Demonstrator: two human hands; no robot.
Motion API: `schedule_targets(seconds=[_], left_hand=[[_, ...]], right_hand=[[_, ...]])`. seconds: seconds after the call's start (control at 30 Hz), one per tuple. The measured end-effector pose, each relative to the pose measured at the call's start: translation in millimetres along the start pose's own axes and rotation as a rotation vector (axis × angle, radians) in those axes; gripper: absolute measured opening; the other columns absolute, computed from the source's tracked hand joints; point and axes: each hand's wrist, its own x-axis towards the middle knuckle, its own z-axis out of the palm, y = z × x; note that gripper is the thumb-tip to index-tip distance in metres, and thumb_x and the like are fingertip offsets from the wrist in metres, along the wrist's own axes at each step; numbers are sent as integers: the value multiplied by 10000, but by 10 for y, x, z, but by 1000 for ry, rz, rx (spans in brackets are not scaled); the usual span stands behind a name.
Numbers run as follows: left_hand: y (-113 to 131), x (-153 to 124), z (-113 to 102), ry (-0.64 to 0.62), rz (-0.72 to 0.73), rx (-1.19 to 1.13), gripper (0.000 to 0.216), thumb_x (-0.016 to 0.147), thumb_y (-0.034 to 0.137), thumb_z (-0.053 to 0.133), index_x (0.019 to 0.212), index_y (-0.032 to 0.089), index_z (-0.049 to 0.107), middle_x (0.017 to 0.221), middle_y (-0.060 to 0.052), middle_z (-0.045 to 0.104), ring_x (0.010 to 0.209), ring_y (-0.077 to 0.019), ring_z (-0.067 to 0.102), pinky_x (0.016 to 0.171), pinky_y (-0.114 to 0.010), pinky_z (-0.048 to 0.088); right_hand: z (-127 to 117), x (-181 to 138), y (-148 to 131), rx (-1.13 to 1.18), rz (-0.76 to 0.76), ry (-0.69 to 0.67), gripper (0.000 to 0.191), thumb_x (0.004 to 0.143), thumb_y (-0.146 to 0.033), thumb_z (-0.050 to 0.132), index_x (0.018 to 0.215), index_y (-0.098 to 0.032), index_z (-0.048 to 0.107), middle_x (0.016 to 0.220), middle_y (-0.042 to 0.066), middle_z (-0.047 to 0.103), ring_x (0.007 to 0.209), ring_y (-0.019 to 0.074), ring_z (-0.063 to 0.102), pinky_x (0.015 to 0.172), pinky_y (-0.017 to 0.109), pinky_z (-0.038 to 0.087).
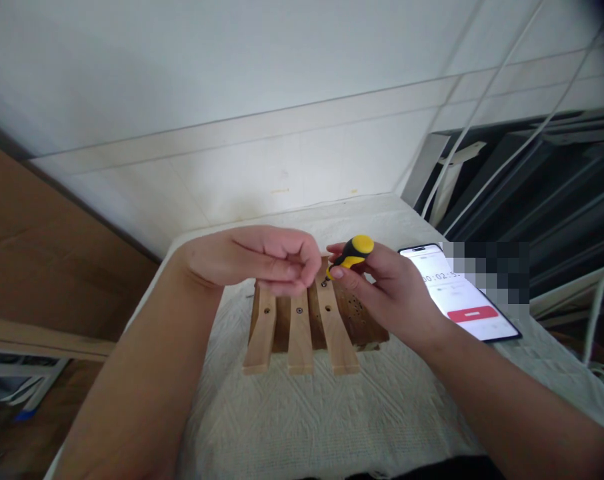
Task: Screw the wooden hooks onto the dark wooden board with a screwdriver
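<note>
My right hand (pixel 389 287) grips a short yellow-and-black screwdriver (pixel 355 255). Its tip points down at a screw (pixel 325 284) in the right wooden slat (pixel 338 340); I cannot tell whether it is seated in the head. Below that screw the same slat has an open hole (pixel 328 309). My left hand (pixel 277 261) hovers over the upper ends of the other slats, its fingers curled together, and anything inside them is hidden. The middle slat (pixel 300 340) and the left slat (pixel 262 340) each show a dark round fastener. All three lie across a brown wooden block (pixel 367 330) with several small holes.
A whitish textured cloth (pixel 332 427) covers the table. To the right lies a phone (pixel 475 325) showing a timer and a red button. A white wall (pixel 282 167) stands behind. White cables (pixel 482 100) hang at the right, and brown cardboard (pixel 57 233) stands at the left.
</note>
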Motion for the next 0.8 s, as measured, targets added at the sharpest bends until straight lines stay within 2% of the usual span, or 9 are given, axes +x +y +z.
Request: schedule_targets(seconds=[0.13, 0.17, 0.23, 0.33, 0.43, 0.57, 0.8], left_hand=[[164, 117, 160, 525, 33, 124, 307, 949, 365, 342, 1016, 195, 588, 578, 16, 478, 498, -104, 431, 495, -249, 369], [206, 149, 205, 618, 58, 153, 288, 936, 379, 389, 1016, 197, 598, 573, 27, 454, 501, -100, 421, 486, -240, 356], [277, 200, 287, 725, 104, 212, 256, 882, 407, 520, 1002, 202, 617, 553, 51, 399, 501, -93, 392, 476, -226, 331], [343, 241, 369, 815, 125, 286, 229, 815, 402, 634, 930, 204, 643, 521, 77, 326, 498, -85, 343, 484, -217, 320], [364, 255, 392, 877, 117, 329, 195, 806, 385, 653, 865, 199, 660, 508, 86, 292, 496, -81, 318, 496, -215, 319], [351, 264, 387, 887, 92, 384, 194, 814, 377, 646, 864, 192, 672, 500, 87, 284, 488, -79, 314, 494, -213, 304], [330, 301, 436, 884, 88, 362, 179, 826, 355, 632, 886, 190, 667, 498, 82, 350, 499, -80, 367, 505, -207, 322]], right_hand=[[-7, 20, -5, -29, -49, 1, 190, 884, -379, 595, 804, -211, 634, 797, 34, 643, 744, 163, 599, 637, 294, 471], [-3, 22, 4, -26, -49, 6, 192, 881, -382, 599, 794, -214, 629, 776, 27, 629, 723, 159, 588, 622, 290, 467], [9, 22, 26, -13, -43, 12, 188, 881, -375, 598, 777, -220, 622, 741, 17, 603, 700, 155, 572, 610, 288, 468], [23, 16, 57, 21, -45, 15, 176, 882, -358, 596, 761, -231, 613, 719, 10, 580, 704, 161, 574, 656, 309, 493], [24, 11, 65, 41, -45, 16, 172, 874, -369, 609, 764, -236, 608, 721, 10, 571, 735, 172, 587, 709, 331, 505], [17, 12, 56, 40, -50, 8, 159, 879, -362, 604, 784, -234, 609, 717, 9, 557, 765, 182, 595, 737, 342, 500], [20, 15, 43, 64, -45, -3, 98, 873, -325, 611, 847, -231, 602, 765, 8, 561, 693, 152, 551, 706, 327, 487]])
